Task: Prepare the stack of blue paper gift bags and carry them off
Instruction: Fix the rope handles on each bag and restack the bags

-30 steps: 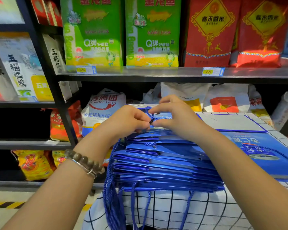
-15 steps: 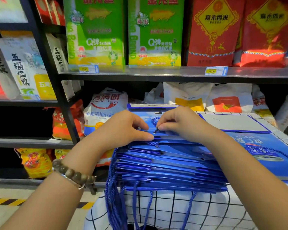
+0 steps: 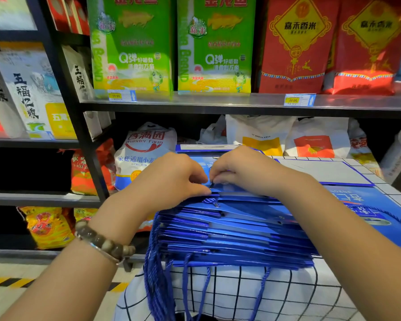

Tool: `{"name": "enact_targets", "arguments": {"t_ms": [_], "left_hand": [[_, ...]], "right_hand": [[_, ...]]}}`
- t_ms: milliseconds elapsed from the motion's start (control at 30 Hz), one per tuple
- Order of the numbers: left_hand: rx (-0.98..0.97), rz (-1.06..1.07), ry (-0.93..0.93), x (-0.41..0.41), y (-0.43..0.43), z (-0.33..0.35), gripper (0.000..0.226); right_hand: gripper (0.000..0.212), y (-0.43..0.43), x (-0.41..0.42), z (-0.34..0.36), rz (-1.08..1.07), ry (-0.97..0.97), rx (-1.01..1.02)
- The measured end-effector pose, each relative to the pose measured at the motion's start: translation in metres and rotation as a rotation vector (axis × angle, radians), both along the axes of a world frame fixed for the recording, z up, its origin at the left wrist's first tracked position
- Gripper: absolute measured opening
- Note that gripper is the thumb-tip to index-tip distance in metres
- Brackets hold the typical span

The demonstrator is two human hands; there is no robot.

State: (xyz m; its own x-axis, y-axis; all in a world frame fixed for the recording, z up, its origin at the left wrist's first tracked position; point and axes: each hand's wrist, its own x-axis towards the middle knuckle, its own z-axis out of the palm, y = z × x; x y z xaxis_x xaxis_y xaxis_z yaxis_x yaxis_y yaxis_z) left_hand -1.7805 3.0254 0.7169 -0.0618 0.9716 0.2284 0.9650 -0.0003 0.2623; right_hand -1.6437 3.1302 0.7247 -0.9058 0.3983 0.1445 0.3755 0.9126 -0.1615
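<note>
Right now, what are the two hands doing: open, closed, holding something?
Left hand: closed, pinching the top bag at its edge.
Right hand: closed, pinching the same bag by its cord hole.

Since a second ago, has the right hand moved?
Yes. The right hand has dropped toward the stack of bags; its fingers, earlier raised above it, now pinch a cord right against its top.

Facing me, a metal shelf carries two green rice bags beside red ones, with yellow price tags on its edge. Below sits a white flour sack. A checked cloth covers my table.
</note>
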Motion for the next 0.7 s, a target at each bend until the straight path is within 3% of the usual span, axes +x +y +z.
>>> {"name": "enact_targets", "arguments": {"t_ms": [133,200,300,367,500,633,700], "left_hand": [[0.263,-0.049,0.38,0.001,0.002,-0.005,0.026],[0.329,-0.072,0.467,0.004,-0.001,-0.007,0.011],[0.281,-0.073,0.405,0.004,0.0,-0.009,0.019],[0.222,-0.035,0.393,0.011,-0.001,-0.006,0.021],[0.102,0.258,0.499,0.022,0.003,-0.006,0.025],[0.089,0.372,0.404,0.038,0.003,0.001,0.013],[0.113,0.411,0.387,0.045,0.004,0.003,0.022]], "right_hand": [[0.021,0.001,-0.005,-0.005,0.022,0.044,-0.074],[0.027,0.005,-0.003,-0.008,0.009,0.071,-0.192],[0.026,0.007,0.004,-0.008,0.022,0.078,-0.418],[0.033,0.008,0.006,-0.008,0.035,0.006,-0.366],[0.03,0.012,0.003,-0.01,0.032,-0.028,-0.235],[0.03,0.012,0.0,-0.01,0.032,0.001,-0.237],[0.03,0.011,-0.001,-0.009,0.022,0.023,-0.235]]}}
